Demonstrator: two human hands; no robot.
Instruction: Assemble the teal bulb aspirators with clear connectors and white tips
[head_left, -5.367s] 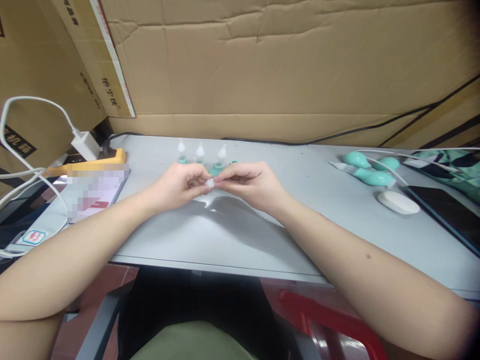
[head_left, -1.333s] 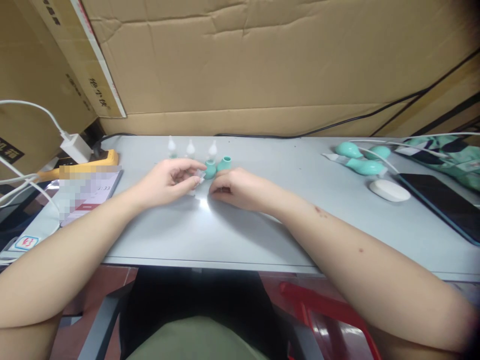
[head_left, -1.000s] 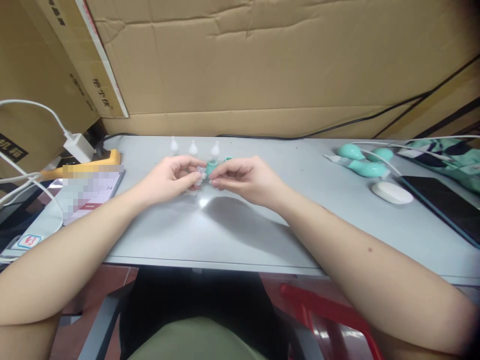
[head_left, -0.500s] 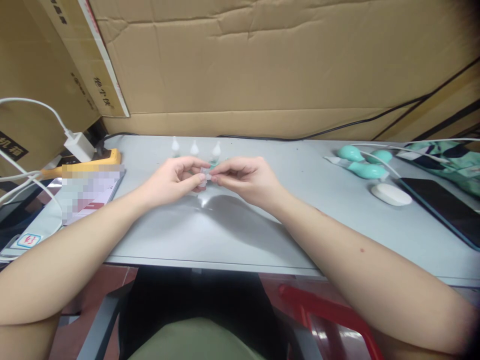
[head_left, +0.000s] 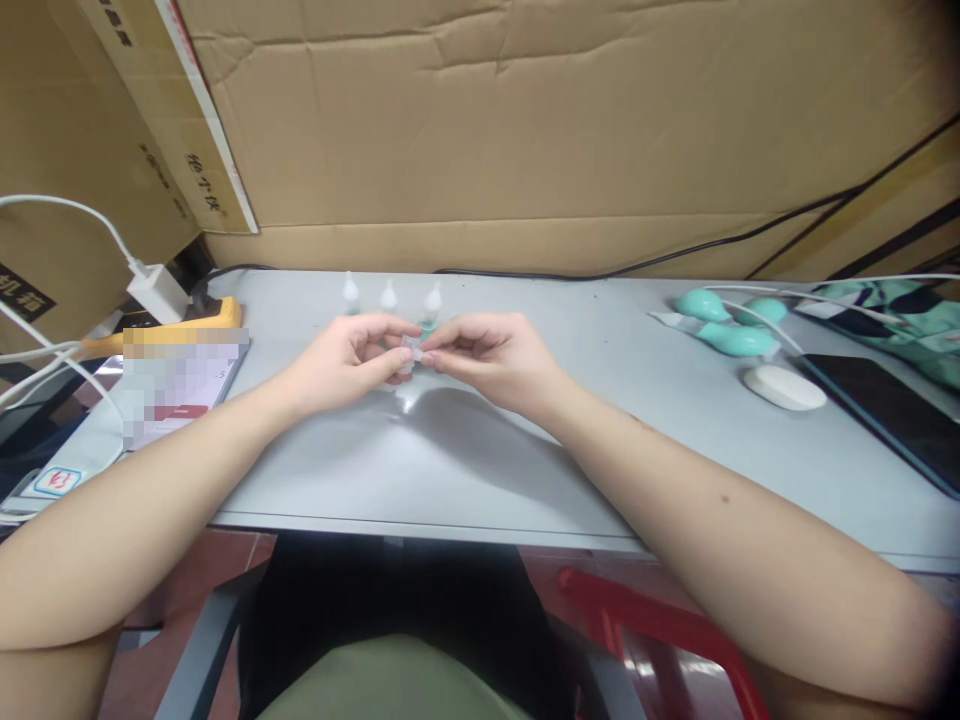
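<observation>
A: Nearest the wearer?
B: Red plastic frame (head_left: 604, 603), below the near edge of the table (head_left: 322, 460).

A: And the hands?
B: Over the table, close together. Left hand (head_left: 352, 362): grip pinched nearly closed on a small translucent piece (head_left: 410, 343). Right hand (head_left: 491, 352): thumb and fingertips pinched on the same piece, at its right-hand end. Finer shape too small to tell.

A: Off to the right?
B: White oval object (head_left: 785, 387) beside a dark phone (head_left: 889, 415); a little farther, teal bulbs (head_left: 739, 339) grouped near patterned cloth (head_left: 911, 335).

A: Just past the hands?
B: Three white pointed tips (head_left: 388, 296), upright, in a row, bases partly hidden by the hands. Yellow device (head_left: 221, 316) well to the left.

A: Farthest?
B: Black cable (head_left: 555, 275) along the back edge, then brown cardboard (head_left: 525, 140) standing behind
</observation>
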